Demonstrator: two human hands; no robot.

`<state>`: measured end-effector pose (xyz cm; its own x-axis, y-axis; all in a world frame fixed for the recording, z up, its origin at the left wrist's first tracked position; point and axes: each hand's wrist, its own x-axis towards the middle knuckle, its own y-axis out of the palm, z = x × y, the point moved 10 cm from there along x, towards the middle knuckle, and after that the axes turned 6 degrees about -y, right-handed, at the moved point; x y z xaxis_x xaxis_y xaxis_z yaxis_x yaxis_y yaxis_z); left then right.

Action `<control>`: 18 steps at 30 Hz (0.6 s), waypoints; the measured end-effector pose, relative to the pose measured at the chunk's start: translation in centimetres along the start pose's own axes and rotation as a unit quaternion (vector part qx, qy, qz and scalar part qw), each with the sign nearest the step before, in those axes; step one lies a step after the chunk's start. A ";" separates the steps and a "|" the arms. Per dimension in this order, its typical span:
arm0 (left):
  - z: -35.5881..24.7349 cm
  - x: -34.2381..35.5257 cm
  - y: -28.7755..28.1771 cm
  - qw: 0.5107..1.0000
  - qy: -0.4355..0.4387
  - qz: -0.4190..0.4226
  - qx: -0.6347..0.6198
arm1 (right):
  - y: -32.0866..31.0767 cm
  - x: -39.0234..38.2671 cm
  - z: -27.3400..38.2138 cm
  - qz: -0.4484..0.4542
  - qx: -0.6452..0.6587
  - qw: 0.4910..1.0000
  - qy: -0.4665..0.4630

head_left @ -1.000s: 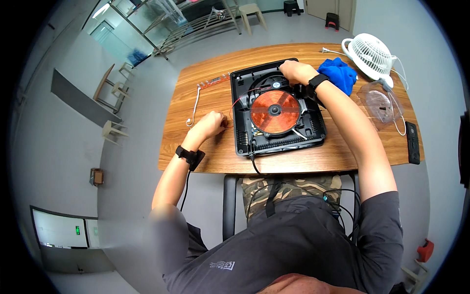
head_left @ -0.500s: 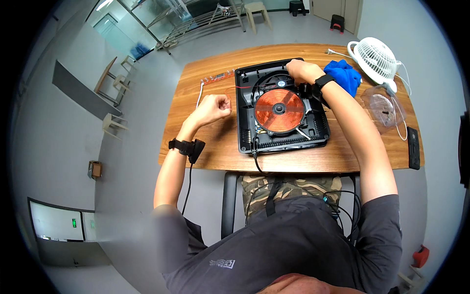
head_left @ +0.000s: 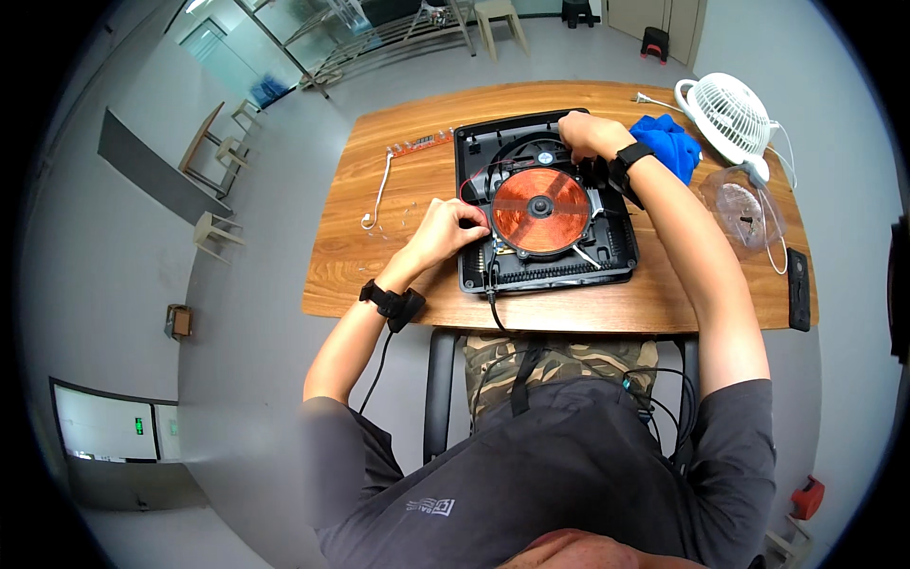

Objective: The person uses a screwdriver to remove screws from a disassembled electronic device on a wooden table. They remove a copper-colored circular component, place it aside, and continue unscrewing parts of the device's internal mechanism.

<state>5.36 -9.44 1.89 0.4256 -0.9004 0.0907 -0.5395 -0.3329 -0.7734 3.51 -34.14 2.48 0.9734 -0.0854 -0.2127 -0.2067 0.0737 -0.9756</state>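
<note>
An opened induction cooker, its black housing (head_left: 545,277) lying on the wooden table, shows a round copper coil (head_left: 540,212) and a black fan (head_left: 543,161) behind it. My left hand (head_left: 453,230) reaches over the housing's left edge beside the coil. Its thumb and forefinger are pinched together on a thin red wire (head_left: 464,183) that loops from near the fan. At the far right corner of the housing, my right hand (head_left: 590,136) has its fingers curled down inside; whatever they grip is hidden.
A slim orange circuit board (head_left: 422,144) with a white cable (head_left: 382,194) lies at the left, with small clear bits near it. To the right are a blue cloth (head_left: 666,149), a white fan (head_left: 728,116), a clear plastic cover (head_left: 744,204) and a black strip (head_left: 799,289).
My left hand has moved right, from beside the housing to over its left edge, bringing the red wire closer to the coil. My right hand stays almost in place.
</note>
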 end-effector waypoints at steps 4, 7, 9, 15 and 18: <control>-0.5 -0.7 0.4 0.996 0.056 -0.032 0.065 | -0.2 -0.4 0.1 0.007 0.014 1.000 0.013; -0.3 -0.5 0.4 0.998 0.037 -0.034 0.037 | -0.1 -0.4 -0.2 0.000 0.011 1.000 0.006; -0.4 -0.6 0.2 0.999 0.026 -0.036 0.032 | -0.1 -0.3 -0.2 0.002 0.014 1.000 0.003; -0.2 -0.6 0.2 0.998 0.025 -0.045 0.021 | 0.0 -0.3 -0.2 -0.004 0.011 1.000 -0.007; 0.0 -0.7 0.2 0.999 0.015 -0.047 0.016 | -0.1 -0.5 -0.2 -0.001 0.029 1.000 0.004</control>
<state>4.95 -8.88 1.69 0.4512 -0.8736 0.1825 -0.4737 -0.4077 -0.7807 3.02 -34.31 2.69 0.9727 -0.0939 -0.2124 -0.1993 0.1315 -0.9711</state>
